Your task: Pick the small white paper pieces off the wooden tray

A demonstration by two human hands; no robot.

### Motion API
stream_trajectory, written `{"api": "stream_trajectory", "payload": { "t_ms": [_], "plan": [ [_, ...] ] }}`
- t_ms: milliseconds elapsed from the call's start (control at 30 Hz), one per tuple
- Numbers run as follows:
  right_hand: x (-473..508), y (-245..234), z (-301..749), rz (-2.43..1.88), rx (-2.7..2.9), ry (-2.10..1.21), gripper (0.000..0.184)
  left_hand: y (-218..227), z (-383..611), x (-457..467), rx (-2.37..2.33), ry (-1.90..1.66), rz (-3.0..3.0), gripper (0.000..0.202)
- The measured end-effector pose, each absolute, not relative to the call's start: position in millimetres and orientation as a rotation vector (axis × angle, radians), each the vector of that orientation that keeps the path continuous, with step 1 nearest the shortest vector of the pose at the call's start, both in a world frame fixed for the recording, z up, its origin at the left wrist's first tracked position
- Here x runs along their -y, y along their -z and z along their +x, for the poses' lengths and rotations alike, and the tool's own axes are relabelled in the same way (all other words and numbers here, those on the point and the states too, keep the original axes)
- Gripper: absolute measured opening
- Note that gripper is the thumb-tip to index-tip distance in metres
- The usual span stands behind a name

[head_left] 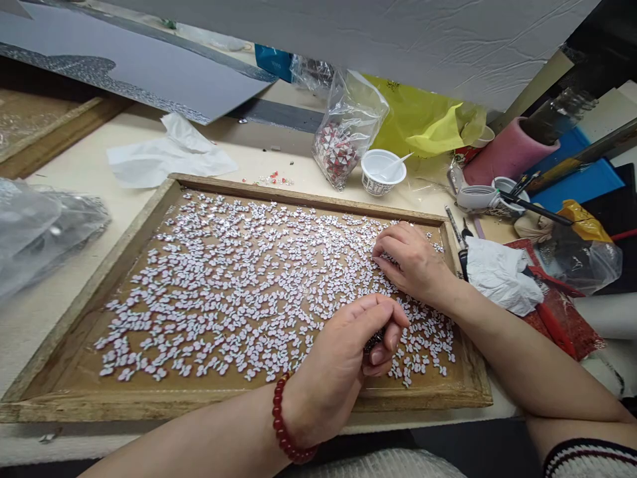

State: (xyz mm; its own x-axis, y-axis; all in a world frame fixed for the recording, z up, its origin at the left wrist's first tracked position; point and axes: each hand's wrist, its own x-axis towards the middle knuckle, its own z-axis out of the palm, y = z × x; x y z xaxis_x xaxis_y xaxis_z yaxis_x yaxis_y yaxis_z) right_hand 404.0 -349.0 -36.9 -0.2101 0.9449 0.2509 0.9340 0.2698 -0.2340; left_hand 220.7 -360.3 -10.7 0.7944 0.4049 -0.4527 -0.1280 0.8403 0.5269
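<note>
Here in the head view, the left hand [348, 345] curls round small dark pieces [373, 340], while the right hand [412, 262] bends down among white pieces [293, 285] in the wooden tray [99, 407]; whether it pinches one, I cannot tell. The white pieces should handle as light and stiff, best gripped singly by their edges

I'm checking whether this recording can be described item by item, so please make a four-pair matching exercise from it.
Things:
1. left hand
2. right hand
3. bracelet
4. white cup

Places or states:
A. red, around a wrist
B. beyond the tray's far rim, spoon inside
C. curled around something dark
D. fingers lowered to the pale pieces

Pairs: 1-C, 2-D, 3-A, 4-B
</note>
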Motion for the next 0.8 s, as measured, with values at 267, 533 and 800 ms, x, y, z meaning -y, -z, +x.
{"api": "stream_trajectory", "payload": {
  "t_ms": [267,533,800],
  "plan": [
    [349.2,37.6,404.5,-1.715,2.224,-0.043,0.010,11.4,220.5,360.2,-0.584,-0.293,0.506,0.021],
    [349.1,38.1,404.6,-1.716,2.235,-0.033,0.010,12.6,219.7,360.8,-0.574,-0.290,0.511,0.020],
    [349.0,37.5,404.1,-1.694,2.240,-0.006,0.013,12.5,220.2,360.5,-0.581,-0.299,0.505,0.021]
  ]
}}
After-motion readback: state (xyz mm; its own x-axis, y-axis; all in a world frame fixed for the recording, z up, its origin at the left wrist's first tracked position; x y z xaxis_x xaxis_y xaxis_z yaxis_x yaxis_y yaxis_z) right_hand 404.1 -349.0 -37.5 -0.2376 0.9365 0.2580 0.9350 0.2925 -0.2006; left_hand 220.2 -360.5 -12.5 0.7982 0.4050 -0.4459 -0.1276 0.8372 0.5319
